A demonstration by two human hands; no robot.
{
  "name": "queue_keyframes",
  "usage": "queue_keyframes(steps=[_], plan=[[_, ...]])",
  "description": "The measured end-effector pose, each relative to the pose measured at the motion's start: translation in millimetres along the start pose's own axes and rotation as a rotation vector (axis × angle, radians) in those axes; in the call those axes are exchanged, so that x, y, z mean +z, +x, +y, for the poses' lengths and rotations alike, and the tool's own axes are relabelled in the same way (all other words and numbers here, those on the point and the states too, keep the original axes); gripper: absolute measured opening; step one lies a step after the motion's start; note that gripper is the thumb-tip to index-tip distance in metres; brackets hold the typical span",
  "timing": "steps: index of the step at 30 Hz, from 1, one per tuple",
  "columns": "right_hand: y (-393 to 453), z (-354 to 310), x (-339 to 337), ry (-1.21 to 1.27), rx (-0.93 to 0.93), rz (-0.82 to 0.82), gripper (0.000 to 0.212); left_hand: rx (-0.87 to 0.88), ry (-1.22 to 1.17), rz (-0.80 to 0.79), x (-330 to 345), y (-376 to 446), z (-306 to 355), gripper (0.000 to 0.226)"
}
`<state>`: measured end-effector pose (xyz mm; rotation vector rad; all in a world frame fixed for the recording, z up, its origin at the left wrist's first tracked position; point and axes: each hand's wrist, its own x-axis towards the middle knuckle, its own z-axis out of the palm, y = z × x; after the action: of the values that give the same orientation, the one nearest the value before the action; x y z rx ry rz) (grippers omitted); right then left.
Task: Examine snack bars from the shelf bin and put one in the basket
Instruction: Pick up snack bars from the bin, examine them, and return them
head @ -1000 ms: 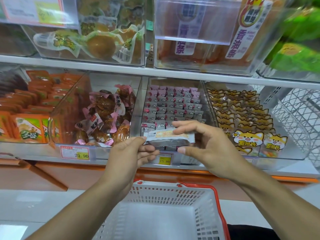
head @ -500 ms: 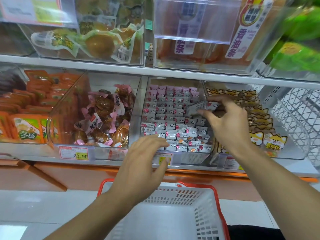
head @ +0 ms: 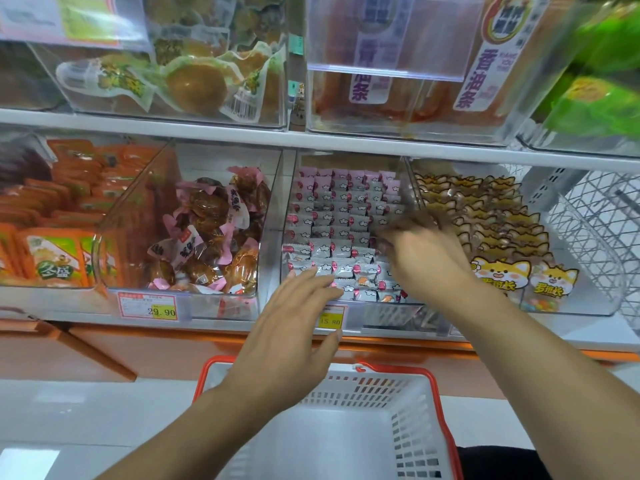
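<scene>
A: From the head camera, what is happening at the snack bars' bin?

B: The right hand is reaching over the rows of small pink and grey snack bars in the clear shelf bin, at its right side. Its fingers are blurring, so I cannot tell whether they are pinching a bar or lying spread.

A: And the other one?

B: The left hand is hovering in front of the bin's lower edge, fingers straight and loosely spread, holding nothing, its fingertips lying over the front bars near the yellow price tag.

A: How should this step be done well?

B: I would judge that the person is choosing a bar. It is best to pinch a single wrapper by its end and lift it straight up, so the neighbouring rows are not dragged out of line, with the free hand ready to take the other end for a look.

A: Where is the basket?

B: The white basket with red rim is sitting directly below both forearms, showing nothing inside; the drop looks short and plain.
</scene>
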<state>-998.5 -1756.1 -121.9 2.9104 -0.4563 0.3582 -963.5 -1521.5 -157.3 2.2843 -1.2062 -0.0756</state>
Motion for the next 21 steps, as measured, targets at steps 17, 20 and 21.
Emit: queue_keyframes(steps=[17,20,21], plan=[[16,-29,-1,0.292,0.173,0.155,0.016,0.026,-0.09,0.042,-2,-4,-4,0.028],[15,-27,-11,0.694,0.363,0.26,0.018,0.01,-0.114,0.086,-5,-3,-3,0.029],[13,-26,-15,0.802,0.405,0.338,0.018,0.001,-0.134,0.112,-6,-2,-2,0.03]])
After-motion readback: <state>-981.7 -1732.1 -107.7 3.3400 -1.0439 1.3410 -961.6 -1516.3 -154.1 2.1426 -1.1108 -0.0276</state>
